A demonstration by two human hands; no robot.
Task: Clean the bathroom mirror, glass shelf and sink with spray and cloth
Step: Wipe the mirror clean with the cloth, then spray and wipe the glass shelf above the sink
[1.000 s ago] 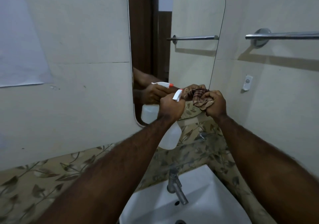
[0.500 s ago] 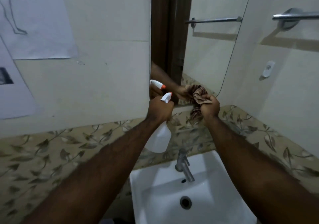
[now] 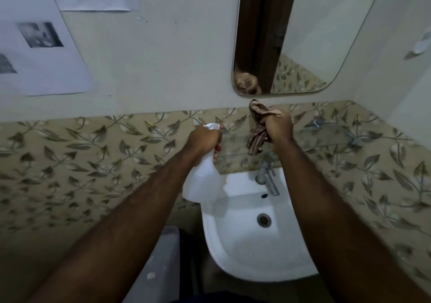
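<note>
My left hand (image 3: 203,141) grips the neck of a white spray bottle (image 3: 201,181), which hangs over the left rim of the white sink (image 3: 235,251). My right hand (image 3: 278,128) clutches a bunched brown striped cloth (image 3: 257,125), held just above the glass shelf (image 3: 326,137) and below the mirror (image 3: 303,46). The shelf is clear glass, fixed to the leaf-patterned tiles, and its edges are hard to make out. The mirror's lower edge shows a reflection of the cloth. Both hands are in front of the tiled wall, above the tap (image 3: 267,176).
Printed paper sheets (image 3: 42,46) are taped on the wall at the upper left. A small white fitting (image 3: 423,42) is on the right wall. A pale container (image 3: 161,263) stands on the floor left of the sink. The drain (image 3: 264,220) is in the basin's middle.
The view has tilted down, so more of the sink and less of the mirror shows. Both hands have dropped from the mirror's lower edge to the level of the glass shelf.
</note>
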